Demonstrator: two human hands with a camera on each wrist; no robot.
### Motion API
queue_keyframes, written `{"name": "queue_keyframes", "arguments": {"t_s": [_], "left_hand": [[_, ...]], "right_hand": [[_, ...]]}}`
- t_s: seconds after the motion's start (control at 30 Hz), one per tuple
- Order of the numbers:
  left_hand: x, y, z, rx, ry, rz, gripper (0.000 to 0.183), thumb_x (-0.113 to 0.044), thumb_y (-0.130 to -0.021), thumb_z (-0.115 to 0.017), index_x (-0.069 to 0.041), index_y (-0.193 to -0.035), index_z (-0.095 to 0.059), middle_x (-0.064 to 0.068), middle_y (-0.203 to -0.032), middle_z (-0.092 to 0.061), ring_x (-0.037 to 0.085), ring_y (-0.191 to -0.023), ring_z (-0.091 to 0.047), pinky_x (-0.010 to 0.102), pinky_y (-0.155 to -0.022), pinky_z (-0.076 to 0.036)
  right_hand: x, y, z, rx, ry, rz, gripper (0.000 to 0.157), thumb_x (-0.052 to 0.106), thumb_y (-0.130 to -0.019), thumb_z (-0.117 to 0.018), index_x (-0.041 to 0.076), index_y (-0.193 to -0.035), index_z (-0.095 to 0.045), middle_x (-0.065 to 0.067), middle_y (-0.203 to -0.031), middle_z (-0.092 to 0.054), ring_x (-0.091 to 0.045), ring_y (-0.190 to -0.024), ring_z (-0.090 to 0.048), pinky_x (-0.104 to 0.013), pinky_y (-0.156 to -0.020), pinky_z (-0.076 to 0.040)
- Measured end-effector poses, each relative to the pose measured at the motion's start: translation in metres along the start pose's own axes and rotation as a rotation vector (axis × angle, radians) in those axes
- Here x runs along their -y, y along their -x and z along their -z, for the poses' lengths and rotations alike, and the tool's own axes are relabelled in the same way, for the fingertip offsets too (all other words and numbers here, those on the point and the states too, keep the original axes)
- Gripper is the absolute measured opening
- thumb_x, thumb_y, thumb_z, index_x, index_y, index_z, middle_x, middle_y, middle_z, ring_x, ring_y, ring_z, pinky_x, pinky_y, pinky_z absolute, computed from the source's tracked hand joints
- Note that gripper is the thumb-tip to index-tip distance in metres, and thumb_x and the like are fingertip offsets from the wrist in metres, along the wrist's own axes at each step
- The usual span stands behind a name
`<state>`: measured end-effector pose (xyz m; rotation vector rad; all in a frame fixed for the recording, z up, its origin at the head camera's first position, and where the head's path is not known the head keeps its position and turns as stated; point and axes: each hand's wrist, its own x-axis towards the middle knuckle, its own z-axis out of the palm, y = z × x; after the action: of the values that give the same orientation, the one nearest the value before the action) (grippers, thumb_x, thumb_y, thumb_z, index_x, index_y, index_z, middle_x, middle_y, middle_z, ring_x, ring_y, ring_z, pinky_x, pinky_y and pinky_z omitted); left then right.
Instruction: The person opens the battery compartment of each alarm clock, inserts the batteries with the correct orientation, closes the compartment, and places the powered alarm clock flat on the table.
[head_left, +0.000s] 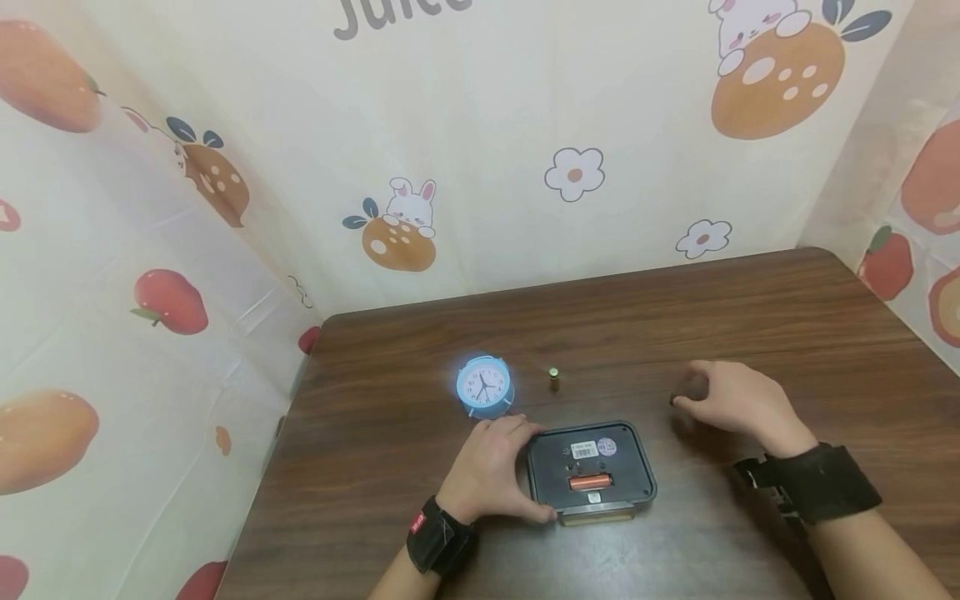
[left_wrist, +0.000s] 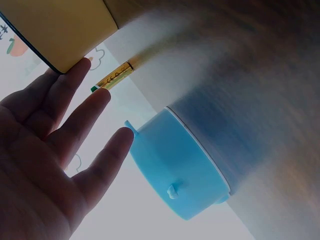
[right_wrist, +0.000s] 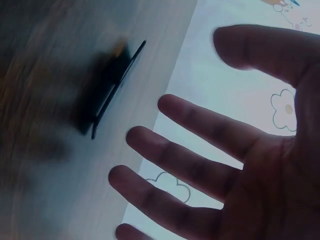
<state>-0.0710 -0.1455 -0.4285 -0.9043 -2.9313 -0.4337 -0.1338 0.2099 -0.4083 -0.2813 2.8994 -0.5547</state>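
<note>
A black rectangular device (head_left: pixel 626 462) lies back side up, with labels and an uncovered battery slot holding one orange battery (head_left: pixel 591 482). My left hand (head_left: pixel 495 471) grips its left end, thumb at the near edge and index finger at the far corner. The device's cream-coloured side (left_wrist: pixel 65 30) meets my fingertips in the left wrist view. My right hand (head_left: pixel 738 404) is over the table to the right, its fingers spread in the right wrist view. Close to those fingertips is a thin black piece (right_wrist: pixel 114 92). A small battery (head_left: pixel 554 380) with a green end stands upright behind the device.
A light blue round alarm clock (head_left: pixel 485 386) stands just beyond my left fingers. All of this is on a dark wooden table (head_left: pixel 390 358). A printed curtain (head_left: pixel 495 233) rises along the back and both sides.
</note>
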Motion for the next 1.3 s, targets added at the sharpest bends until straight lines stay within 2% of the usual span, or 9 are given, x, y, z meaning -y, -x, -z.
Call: {"name": "queue_keyframes", "arguments": {"t_s": [0.2, 0.53, 0.63, 0.9, 1.17, 1.3], "left_hand": [[0.000, 0.001, 0.000, 0.008, -0.001, 0.003, 0.098, -0.083, -0.051, -0.069, -0.024, -0.129, -0.057, -0.009, -0.127, -0.063, 0.012, -0.123, -0.053, 0.037, -0.098, -0.045], [0.001, 0.000, -0.002, 0.018, -0.004, 0.010, 0.098, -0.083, -0.051, -0.069, -0.025, -0.129, -0.057, -0.010, -0.127, -0.062, 0.011, -0.123, -0.052, 0.036, -0.099, -0.045], [0.001, 0.000, -0.003, 0.020, -0.004, 0.010, 0.097, -0.083, -0.051, -0.068, -0.025, -0.129, -0.057, -0.011, -0.126, -0.062, 0.010, -0.123, -0.052, 0.036, -0.099, -0.045], [-0.001, 0.001, 0.000, 0.025, 0.004, 0.011, 0.097, -0.082, -0.053, -0.069, -0.024, -0.129, -0.057, -0.010, -0.127, -0.062, 0.011, -0.122, -0.053, 0.036, -0.099, -0.045], [-0.001, 0.000, 0.000, 0.031, 0.007, 0.011, 0.096, -0.082, -0.054, -0.068, -0.024, -0.130, -0.057, -0.009, -0.127, -0.062, 0.011, -0.120, -0.053, 0.036, -0.099, -0.045], [0.000, -0.001, 0.000, 0.022, 0.003, 0.006, 0.096, -0.082, -0.053, -0.068, -0.024, -0.129, -0.057, -0.010, -0.125, -0.063, 0.010, -0.119, -0.054, 0.036, -0.098, -0.046]], "right_hand": [[-0.006, -0.003, -0.005, 0.049, -0.011, 0.021, 0.048, 0.032, -0.074, -0.078, 0.005, -0.110, -0.064, -0.017, -0.099, -0.070, -0.031, -0.084, -0.064, -0.047, -0.063, -0.048], [-0.008, -0.005, -0.009, 0.043, 0.030, 0.014, 0.044, 0.027, -0.074, -0.079, 0.004, -0.109, -0.066, -0.019, -0.101, -0.069, -0.038, -0.089, -0.063, -0.051, -0.066, -0.049], [-0.009, -0.006, -0.011, 0.048, 0.037, 0.020, 0.044, 0.026, -0.074, -0.079, 0.004, -0.109, -0.065, -0.017, -0.098, -0.069, -0.036, -0.086, -0.064, -0.050, -0.066, -0.049], [-0.010, -0.008, -0.014, 0.050, 0.035, 0.051, 0.025, 0.022, -0.074, -0.079, 0.010, -0.093, -0.067, -0.007, -0.085, -0.067, -0.022, -0.072, -0.059, -0.044, -0.060, -0.046], [-0.011, -0.011, -0.016, 0.055, 0.022, 0.062, 0.022, 0.019, -0.073, -0.078, 0.011, -0.088, -0.066, -0.005, -0.083, -0.066, -0.021, -0.072, -0.059, -0.044, -0.061, -0.046], [-0.012, -0.012, -0.017, 0.045, 0.014, 0.086, 0.022, 0.018, -0.072, -0.078, 0.012, -0.088, -0.065, -0.006, -0.087, -0.067, -0.025, -0.078, -0.062, -0.046, -0.063, -0.047]]}}
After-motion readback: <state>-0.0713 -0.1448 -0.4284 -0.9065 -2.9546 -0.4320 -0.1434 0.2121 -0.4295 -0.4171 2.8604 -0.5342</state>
